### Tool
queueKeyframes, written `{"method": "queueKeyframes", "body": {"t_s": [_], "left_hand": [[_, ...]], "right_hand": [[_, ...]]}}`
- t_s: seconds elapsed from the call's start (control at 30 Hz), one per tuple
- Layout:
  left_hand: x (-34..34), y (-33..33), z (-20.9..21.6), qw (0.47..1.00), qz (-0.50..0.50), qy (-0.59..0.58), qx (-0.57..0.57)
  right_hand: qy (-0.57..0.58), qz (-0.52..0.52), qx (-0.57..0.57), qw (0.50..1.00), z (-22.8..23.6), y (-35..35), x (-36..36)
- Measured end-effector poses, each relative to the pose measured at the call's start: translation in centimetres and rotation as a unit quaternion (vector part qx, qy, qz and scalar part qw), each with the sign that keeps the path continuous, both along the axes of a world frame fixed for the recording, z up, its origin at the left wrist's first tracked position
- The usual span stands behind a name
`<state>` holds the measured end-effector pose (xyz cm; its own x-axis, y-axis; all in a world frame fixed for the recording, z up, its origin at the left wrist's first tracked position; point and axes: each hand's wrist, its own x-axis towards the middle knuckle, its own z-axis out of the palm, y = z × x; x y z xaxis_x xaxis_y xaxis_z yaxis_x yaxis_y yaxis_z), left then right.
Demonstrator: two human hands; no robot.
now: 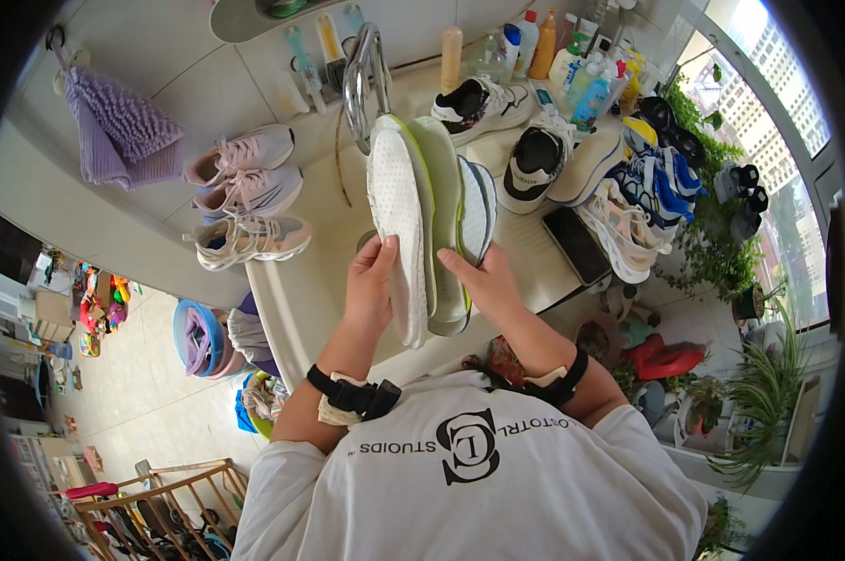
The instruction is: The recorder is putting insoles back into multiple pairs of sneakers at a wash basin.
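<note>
We had the insoles (399, 201) raised over the sink (301, 290), presumably so that any grit would fall into it; their fanned spread probably let us tell one layer from another, and two hands suited so loose a stack; pale trainers (247, 190) stood along the left ledge, likely out of the hands' way. Our left grip (370, 278) was closed on the white outer insole's edge; our right grip (490, 280) pinched the other side, thumb in front, fingers mostly hidden; the stack lay between both, reaching above and below them.
</note>
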<state>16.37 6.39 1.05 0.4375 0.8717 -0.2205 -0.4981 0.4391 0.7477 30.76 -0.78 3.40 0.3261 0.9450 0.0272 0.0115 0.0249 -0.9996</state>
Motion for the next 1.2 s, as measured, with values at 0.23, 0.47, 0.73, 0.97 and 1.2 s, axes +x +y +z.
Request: {"method": "queueKeyframes", "body": {"t_s": [0.23,0.47,0.73,0.97,1.2], "left_hand": [[-0.2,0.4,-0.5,0.999,0.033,0.032,0.021],[-1.2,1.1,-1.0,0.999,0.033,-0.026,-0.023],[-0.9,1.7,-0.3,0.995,-0.022,-0.092,-0.021],[-0.2,1.4,0.5,0.996,-0.008,-0.084,-0.023],[0.0,1.2,0.5,0.996,0.008,-0.083,-0.02]], "right_hand": [[-0.032,0.012,0.006,0.999,-0.8,0.6,-0.7],[-0.034,-0.016,-0.027,0.999,-1.0,0.8,-0.2],[-0.084,-0.011,-0.029,0.996,-0.8,0.8,0.0],[-0.113,-0.007,0.0,0.994,-1.2,0.7,0.3],[0.073,0.014,-0.066,0.995,-1.7,0.3,1.0]]}}
